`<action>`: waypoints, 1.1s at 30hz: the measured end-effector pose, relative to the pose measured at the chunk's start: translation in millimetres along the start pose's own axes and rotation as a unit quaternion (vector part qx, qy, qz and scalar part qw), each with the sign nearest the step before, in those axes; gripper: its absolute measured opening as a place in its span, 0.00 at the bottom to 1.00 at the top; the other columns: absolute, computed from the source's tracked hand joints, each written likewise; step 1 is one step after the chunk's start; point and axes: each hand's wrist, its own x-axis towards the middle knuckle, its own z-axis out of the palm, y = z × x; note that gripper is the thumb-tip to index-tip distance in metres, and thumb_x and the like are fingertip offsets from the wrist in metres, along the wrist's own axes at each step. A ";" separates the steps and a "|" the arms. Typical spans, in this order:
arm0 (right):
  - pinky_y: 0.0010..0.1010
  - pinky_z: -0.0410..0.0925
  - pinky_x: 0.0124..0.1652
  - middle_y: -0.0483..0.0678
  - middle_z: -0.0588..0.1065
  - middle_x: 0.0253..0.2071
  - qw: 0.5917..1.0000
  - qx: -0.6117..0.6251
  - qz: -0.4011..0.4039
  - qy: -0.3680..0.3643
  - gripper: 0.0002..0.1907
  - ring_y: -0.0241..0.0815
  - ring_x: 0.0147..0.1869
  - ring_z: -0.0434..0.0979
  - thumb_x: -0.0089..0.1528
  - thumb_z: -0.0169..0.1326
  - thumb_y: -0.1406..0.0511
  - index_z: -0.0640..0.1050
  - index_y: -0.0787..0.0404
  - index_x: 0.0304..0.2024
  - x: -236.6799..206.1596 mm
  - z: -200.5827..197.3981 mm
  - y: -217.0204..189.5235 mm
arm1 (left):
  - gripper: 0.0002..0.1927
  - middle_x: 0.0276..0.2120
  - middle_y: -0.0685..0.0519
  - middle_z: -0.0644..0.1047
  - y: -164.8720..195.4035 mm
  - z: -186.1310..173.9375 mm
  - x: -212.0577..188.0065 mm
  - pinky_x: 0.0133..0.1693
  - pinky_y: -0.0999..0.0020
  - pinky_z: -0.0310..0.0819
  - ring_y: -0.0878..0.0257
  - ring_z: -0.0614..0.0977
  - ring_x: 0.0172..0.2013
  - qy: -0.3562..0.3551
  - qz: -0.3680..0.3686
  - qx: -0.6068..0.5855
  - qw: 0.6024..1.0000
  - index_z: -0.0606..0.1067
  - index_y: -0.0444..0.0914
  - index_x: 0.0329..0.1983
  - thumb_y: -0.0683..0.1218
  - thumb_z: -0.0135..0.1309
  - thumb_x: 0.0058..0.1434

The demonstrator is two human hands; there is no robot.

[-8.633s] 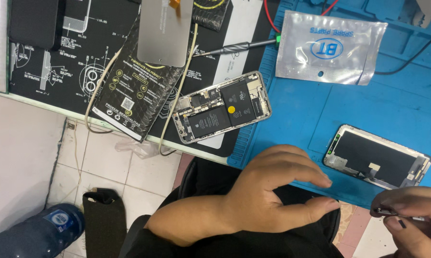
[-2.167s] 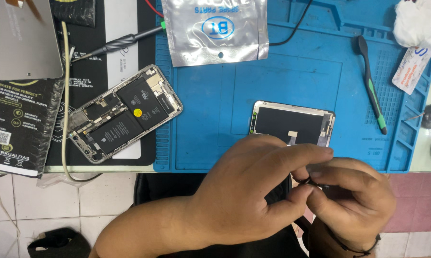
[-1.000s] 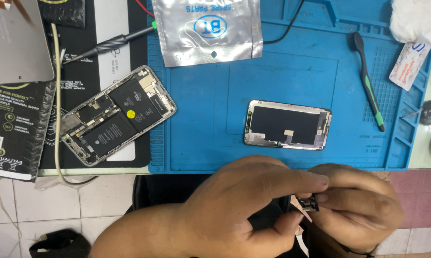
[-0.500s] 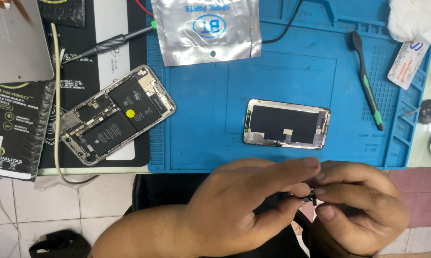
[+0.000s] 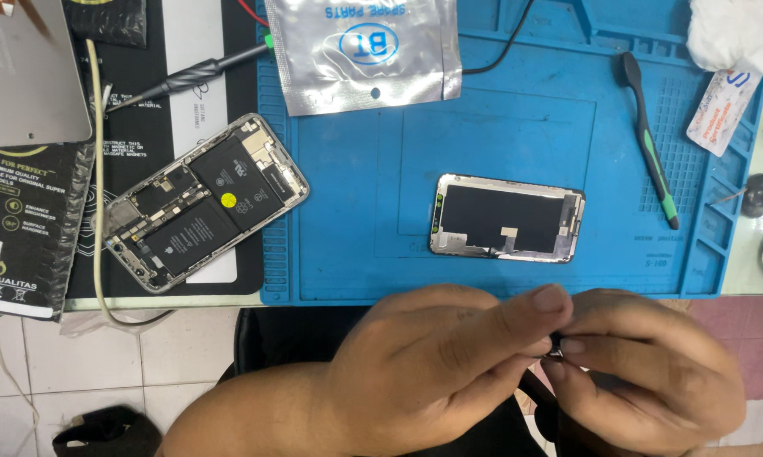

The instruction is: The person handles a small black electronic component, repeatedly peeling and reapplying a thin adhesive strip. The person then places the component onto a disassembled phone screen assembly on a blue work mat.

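Note:
My left hand [image 5: 432, 364] and my right hand [image 5: 644, 372] meet below the table's front edge, fingertips pinched together on a small dark part [image 5: 556, 347] that is mostly hidden between them. On the blue work mat [image 5: 348, 203] just beyond my hands lies a detached phone screen [image 5: 507, 218], back side up. An opened phone body [image 5: 204, 201] with its batteries showing lies tilted at the mat's left edge, partly on a black mat [image 5: 145, 127].
A silver foil parts bag [image 5: 365, 51] lies at the mat's far side. A black and green pry tool [image 5: 648, 140] rests at the right, a screwdriver [image 5: 195, 78] at the upper left. A grey plate [image 5: 26, 72], a black package [image 5: 18, 237] and a cream cable [image 5: 98, 195] lie left.
My hands have drawn closer together over the small part. A pale strip that hung from it a second ago is no longer visible.

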 end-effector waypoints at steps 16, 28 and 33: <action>0.42 0.77 0.42 0.52 0.74 0.36 0.995 -0.011 0.014 -0.095 0.14 0.50 0.44 0.82 0.54 0.69 0.71 0.79 0.61 0.40 -4.9 -24.6 3.9 | 0.39 0.45 0.58 0.80 3.8 3.5 -3.9 0.51 0.73 0.79 0.64 0.85 0.46 -0.014 -0.038 -0.004 0.999 0.49 0.44 0.79 0.37 0.58 0.75; 0.37 0.77 0.38 0.51 0.75 0.36 0.999 -0.002 0.002 -0.051 0.13 0.52 0.42 0.83 0.56 0.67 0.69 0.79 0.59 0.41 0.9 -16.2 5.4 | 0.38 0.45 0.59 0.80 2.0 5.1 -4.0 0.52 0.73 0.78 0.65 0.85 0.47 -0.018 -0.046 -0.014 0.999 0.49 0.44 0.79 0.38 0.57 0.75; 0.36 0.78 0.37 0.53 0.76 0.36 0.996 0.032 0.082 -0.026 0.16 0.51 0.41 0.83 0.53 0.66 0.65 0.77 0.61 0.42 -0.8 -11.9 -2.2 | 0.38 0.44 0.59 0.81 3.0 4.1 -4.1 0.51 0.72 0.78 0.65 0.85 0.46 -0.023 -0.062 -0.027 0.997 0.50 0.44 0.78 0.37 0.58 0.73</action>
